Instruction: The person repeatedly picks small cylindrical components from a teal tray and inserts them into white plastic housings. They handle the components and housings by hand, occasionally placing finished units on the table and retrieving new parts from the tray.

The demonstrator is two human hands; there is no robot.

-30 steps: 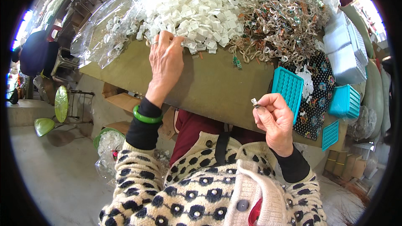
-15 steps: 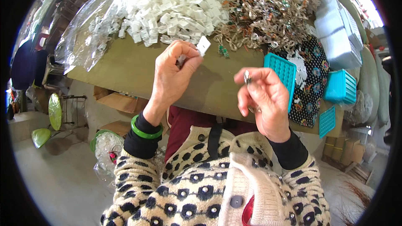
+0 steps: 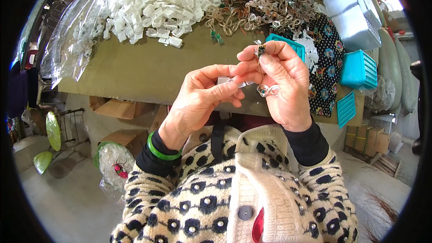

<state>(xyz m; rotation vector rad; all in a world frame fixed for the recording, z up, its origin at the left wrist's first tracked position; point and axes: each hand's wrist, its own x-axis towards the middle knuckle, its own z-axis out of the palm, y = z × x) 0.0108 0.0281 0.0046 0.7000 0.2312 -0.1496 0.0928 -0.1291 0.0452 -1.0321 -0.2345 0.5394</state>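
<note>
Assembly in hand: left hand pinches white plastic clip, right hand grips small wired component at 1 o'clock, unjoined; white clip heap at 11 o'clock remains.

A single head-worn fisheye view looks steeply down, close over the workbench.
</note>
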